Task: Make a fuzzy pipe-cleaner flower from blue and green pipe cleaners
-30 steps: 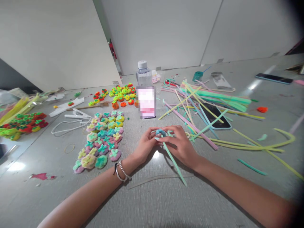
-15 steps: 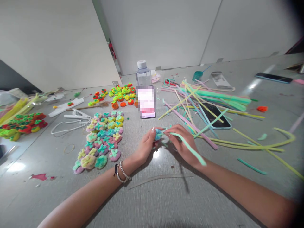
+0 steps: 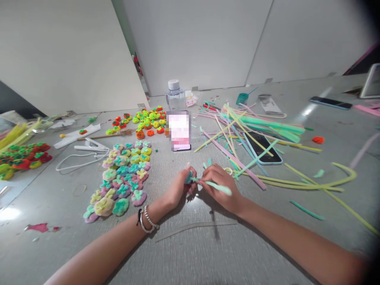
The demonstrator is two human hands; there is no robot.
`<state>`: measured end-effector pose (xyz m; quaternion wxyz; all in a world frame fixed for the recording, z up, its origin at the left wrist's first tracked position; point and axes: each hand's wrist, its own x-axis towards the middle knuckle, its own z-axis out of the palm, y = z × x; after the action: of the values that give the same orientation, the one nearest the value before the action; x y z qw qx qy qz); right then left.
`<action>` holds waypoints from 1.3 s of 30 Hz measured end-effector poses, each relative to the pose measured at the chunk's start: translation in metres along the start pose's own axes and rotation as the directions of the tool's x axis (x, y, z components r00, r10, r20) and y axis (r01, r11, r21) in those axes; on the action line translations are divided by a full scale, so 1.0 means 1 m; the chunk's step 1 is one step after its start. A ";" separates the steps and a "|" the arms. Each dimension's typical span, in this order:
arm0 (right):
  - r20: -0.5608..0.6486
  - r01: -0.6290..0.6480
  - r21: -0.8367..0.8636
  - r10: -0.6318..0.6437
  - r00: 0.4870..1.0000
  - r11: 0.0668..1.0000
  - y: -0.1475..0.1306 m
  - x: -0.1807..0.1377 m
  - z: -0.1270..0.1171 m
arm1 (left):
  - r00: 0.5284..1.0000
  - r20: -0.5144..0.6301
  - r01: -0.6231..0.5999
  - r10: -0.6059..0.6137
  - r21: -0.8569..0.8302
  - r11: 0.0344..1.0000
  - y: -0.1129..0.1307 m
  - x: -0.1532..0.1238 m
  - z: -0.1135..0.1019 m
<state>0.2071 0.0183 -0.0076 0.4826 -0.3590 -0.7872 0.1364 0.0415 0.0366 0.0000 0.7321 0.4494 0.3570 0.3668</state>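
My left hand (image 3: 178, 188) pinches a small blue fuzzy ball (image 3: 188, 177) just above the grey table (image 3: 190, 253). My right hand (image 3: 221, 186) is closed on a mint-green pipe cleaner (image 3: 215, 185) that runs from the ball across my fingers to the right. The two hands almost touch at the ball. A beaded bracelet sits on my left wrist.
Several pastel fuzzy flowers (image 3: 123, 174) lie left of my hands, with neon ones (image 3: 148, 118) farther back. A phone (image 3: 178, 130) stands ahead, a water bottle (image 3: 174, 94) behind it. Loose pipe cleaners (image 3: 252, 134) cover another phone (image 3: 263, 147) on the right. A white cable (image 3: 80, 160) lies at left.
The pipe cleaner's free end swung up from pointing toward me to lying across my right hand. Both hands shifted slightly nearer to me, and the view tilted down a little.
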 end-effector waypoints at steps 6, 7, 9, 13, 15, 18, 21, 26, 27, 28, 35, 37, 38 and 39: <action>0.097 0.168 -0.096 -0.158 0.983 0.981 -0.005 0.000 -0.002 | 0.997 -0.077 -0.020 0.030 0.127 0.992 0.002 -0.001 0.001; 0.104 0.199 -0.099 -0.189 0.976 0.975 -0.006 0.000 -0.002 | 0.996 -0.084 -0.027 0.039 0.144 0.989 0.002 0.000 0.001; 0.117 0.254 -0.094 -0.243 0.963 0.963 -0.007 0.000 -0.003 | 0.994 -0.093 -0.033 0.050 0.168 0.985 0.001 0.000 0.001; 0.149 0.303 -0.084 -0.289 0.946 0.949 -0.008 -0.001 -0.004 | 0.997 -0.075 0.014 -0.004 0.135 0.991 -0.001 0.001 -0.001; 0.154 0.319 -0.083 -0.304 0.940 0.944 -0.008 -0.002 -0.004 | 0.998 -0.061 0.026 -0.018 0.127 0.992 -0.001 0.002 -0.001; 0.164 0.368 -0.121 -0.347 0.924 0.922 -0.007 -0.003 -0.003 | 0.998 -0.066 0.032 -0.023 0.132 0.991 0.000 0.002 -0.001; 0.169 0.411 -0.156 -0.385 0.907 0.898 -0.006 -0.004 -0.002 | 0.998 -0.062 0.037 -0.031 0.110 0.993 0.001 0.002 0.000; 0.168 0.373 -0.136 -0.350 0.922 0.918 -0.007 -0.004 -0.002 | 0.997 -0.039 0.071 -0.069 0.072 0.995 0.004 0.003 -0.001; 0.162 0.345 -0.121 -0.324 0.932 0.931 -0.007 -0.004 -0.003 | 0.996 -0.037 0.081 -0.078 0.064 0.995 0.004 0.003 -0.002; 0.153 0.320 -0.104 -0.303 0.941 0.942 -0.008 -0.003 -0.003 | 0.996 -0.037 0.087 -0.085 0.058 0.995 0.004 0.004 -0.002; 0.147 0.386 -0.112 -0.369 0.918 0.916 -0.012 -0.001 -0.005 | 0.997 -0.015 0.077 -0.076 0.062 0.995 0.005 0.004 0.000; 0.143 0.418 -0.139 -0.400 0.905 0.898 -0.014 0.000 -0.007 | 0.998 -0.009 0.067 -0.067 0.066 0.996 0.005 0.004 0.000; 0.148 0.428 -0.150 -0.408 0.901 0.891 -0.015 0.001 -0.007 | 0.998 -0.008 0.064 -0.063 0.068 0.996 0.005 0.004 0.000; 0.156 0.440 -0.156 -0.417 0.895 0.884 -0.016 0.001 -0.008 | 0.998 -0.007 0.061 -0.060 0.070 0.996 0.004 0.004 0.000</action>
<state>0.2067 0.0067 0.0059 0.4176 -0.2112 -0.8833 -0.0276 0.0428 0.0418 0.0030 0.7257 0.4631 0.3850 0.3328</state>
